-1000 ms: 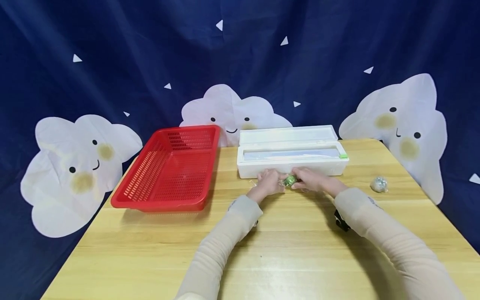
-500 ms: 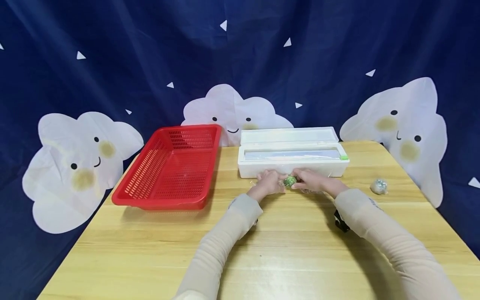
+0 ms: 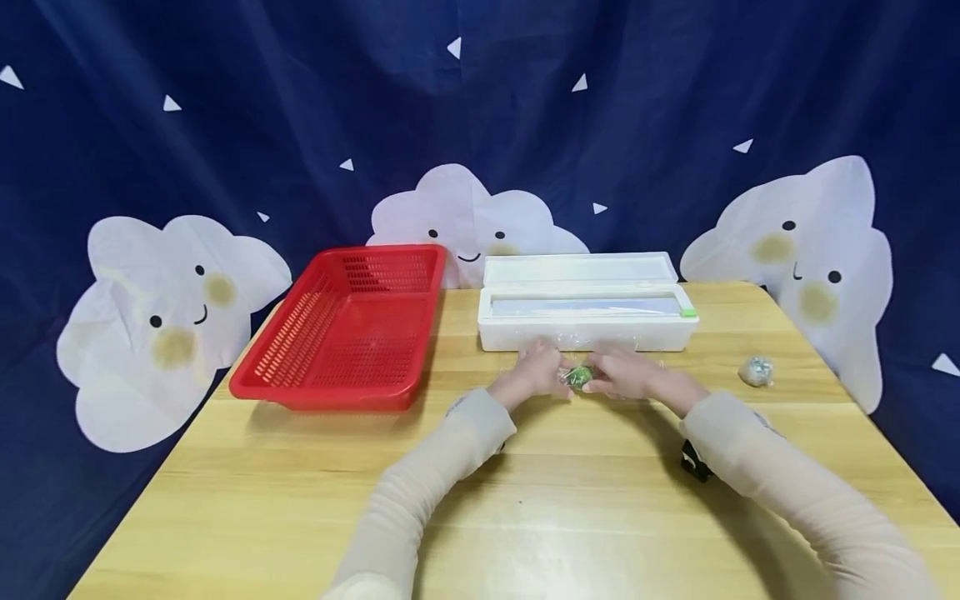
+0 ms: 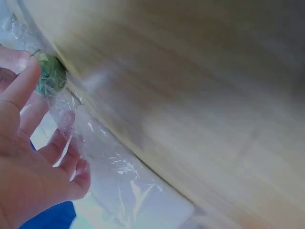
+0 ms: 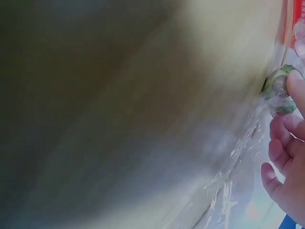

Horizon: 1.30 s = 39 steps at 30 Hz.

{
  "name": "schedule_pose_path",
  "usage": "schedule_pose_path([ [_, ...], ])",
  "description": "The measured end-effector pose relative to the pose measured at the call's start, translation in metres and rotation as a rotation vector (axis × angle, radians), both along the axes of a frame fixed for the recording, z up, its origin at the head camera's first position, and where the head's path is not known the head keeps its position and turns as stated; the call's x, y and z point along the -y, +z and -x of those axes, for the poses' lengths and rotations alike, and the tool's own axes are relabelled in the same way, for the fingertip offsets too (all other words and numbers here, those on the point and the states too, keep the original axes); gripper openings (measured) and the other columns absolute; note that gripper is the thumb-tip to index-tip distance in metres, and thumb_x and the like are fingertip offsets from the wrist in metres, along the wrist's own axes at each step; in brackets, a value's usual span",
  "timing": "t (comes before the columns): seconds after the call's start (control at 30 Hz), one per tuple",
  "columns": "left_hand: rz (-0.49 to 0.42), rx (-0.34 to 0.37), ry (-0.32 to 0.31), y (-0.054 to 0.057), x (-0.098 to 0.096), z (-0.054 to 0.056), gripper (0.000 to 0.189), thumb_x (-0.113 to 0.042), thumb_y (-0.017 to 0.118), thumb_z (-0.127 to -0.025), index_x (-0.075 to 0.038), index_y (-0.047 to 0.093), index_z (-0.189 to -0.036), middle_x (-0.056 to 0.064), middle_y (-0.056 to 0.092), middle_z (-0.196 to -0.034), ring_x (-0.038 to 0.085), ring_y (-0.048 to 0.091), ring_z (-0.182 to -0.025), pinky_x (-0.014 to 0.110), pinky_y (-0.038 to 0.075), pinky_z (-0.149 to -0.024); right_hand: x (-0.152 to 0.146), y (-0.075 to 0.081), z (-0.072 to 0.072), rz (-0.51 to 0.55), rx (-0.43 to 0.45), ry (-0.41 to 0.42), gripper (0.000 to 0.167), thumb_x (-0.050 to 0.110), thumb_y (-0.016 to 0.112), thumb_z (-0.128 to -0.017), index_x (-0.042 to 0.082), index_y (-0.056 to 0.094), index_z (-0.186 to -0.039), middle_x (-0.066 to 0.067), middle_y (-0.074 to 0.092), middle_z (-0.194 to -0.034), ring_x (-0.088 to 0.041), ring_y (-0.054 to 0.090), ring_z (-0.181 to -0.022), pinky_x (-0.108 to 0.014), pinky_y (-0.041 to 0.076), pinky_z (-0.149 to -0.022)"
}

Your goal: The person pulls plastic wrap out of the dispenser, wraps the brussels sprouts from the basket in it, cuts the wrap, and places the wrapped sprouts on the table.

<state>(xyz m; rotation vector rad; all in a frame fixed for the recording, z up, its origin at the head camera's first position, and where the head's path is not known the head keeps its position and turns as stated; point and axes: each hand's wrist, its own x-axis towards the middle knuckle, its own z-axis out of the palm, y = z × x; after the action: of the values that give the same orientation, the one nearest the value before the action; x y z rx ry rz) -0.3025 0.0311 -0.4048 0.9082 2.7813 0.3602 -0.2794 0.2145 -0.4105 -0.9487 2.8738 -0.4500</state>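
A small ball-like thing, mottled green and pale (image 3: 578,377), lies wrapped in clear cling film between my two hands, just in front of the white cling film box. My left hand (image 3: 538,368) holds the film at the ball's left side; in the left wrist view its thumb and forefinger meet close by the green ball (image 4: 51,74), other fingers behind the film (image 4: 126,167). From the right, my right hand (image 3: 624,372) grips the ball, thumb lying on it in the right wrist view. The film (image 5: 224,191) stretches along the front of the box there.
The long white box (image 3: 517,337) stands with its lid raised at the back, a green tab (image 3: 687,313) at its right end. A film-wrapped ball (image 3: 756,372) lies at the right. At the left stands a red plastic basket (image 3: 330,393) on the wooden table (image 3: 300,500).
Both hands and the green ball have come slightly toward me, away from the white box. More clear film shows between the hands and the box. The head view has shifted a little.
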Motion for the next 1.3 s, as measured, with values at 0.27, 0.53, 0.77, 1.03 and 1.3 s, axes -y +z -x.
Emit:
schedule_pose_path([
  [0.27, 0.022, -0.049, -0.199, -0.001, 0.009, -0.008, 0.045, -0.033, 0.075, -0.072, -0.021, 0.065, -0.113, -0.003, 0.063, -0.111, 0.015, 0.053, -0.099, 0.031, 0.04, -0.087, 0.006, -0.002, -0.019, 0.019, 0.019, 0.049, 0.031, 0.033, 0.06, -0.086, 0.004, 0.064, -0.098, 0.003, 0.045, -0.076, -0.009, 0.038, -0.065, -0.023, 0.035, -0.058],
  [0.53, -0.022, 0.04, -0.269, 0.005, 0.014, -0.017, 0.027, -0.025, 0.069, -0.079, -0.015, 0.069, -0.105, -0.006, 0.066, -0.084, 0.005, 0.047, -0.066, 0.018, 0.036, -0.063, 0.01, 0.001, -0.034, -0.017, 0.014, 0.062, 0.035, 0.034, 0.056, -0.088, 0.004, 0.066, -0.102, 0.004, 0.045, -0.08, -0.013, 0.039, -0.075, -0.031, 0.037, -0.068],
  [0.77, 0.039, 0.108, -0.283, 0.007, 0.015, -0.016, 0.017, -0.028, 0.064, -0.083, -0.014, 0.072, -0.088, -0.009, 0.045, -0.06, 0.005, 0.035, -0.056, 0.02, 0.029, -0.057, 0.011, 0.003, -0.043, -0.005, 0.045, 0.082, 0.04, 0.032, 0.048, -0.094, 0.002, 0.062, -0.115, 0.004, 0.043, -0.082, -0.012, 0.038, -0.074, -0.031, 0.034, -0.067],
  [1.03, 0.102, 0.11, -0.261, 0.005, 0.014, -0.012, 0.02, -0.033, 0.058, -0.087, -0.019, 0.073, -0.085, -0.006, 0.043, -0.074, 0.007, 0.038, -0.073, 0.022, 0.031, -0.061, 0.015, 0.005, -0.05, 0.065, -0.134, 0.061, 0.031, 0.03, 0.06, -0.087, 0.008, 0.061, -0.109, 0.001, 0.057, -0.094, -0.016, 0.053, -0.085, -0.045, 0.043, -0.076],
  [1.3, 0.037, 0.099, -0.183, 0.004, 0.017, -0.013, 0.026, -0.035, 0.06, -0.086, -0.02, 0.07, -0.105, -0.003, 0.055, -0.088, 0.011, 0.041, -0.086, 0.028, 0.033, -0.071, 0.018, 0.0, -0.05, 0.006, -0.225, 0.02, 0.037, 0.027, 0.071, -0.075, 0.005, 0.063, -0.104, 0.0, 0.06, -0.087, -0.013, 0.053, -0.076, -0.044, 0.045, -0.073],
])
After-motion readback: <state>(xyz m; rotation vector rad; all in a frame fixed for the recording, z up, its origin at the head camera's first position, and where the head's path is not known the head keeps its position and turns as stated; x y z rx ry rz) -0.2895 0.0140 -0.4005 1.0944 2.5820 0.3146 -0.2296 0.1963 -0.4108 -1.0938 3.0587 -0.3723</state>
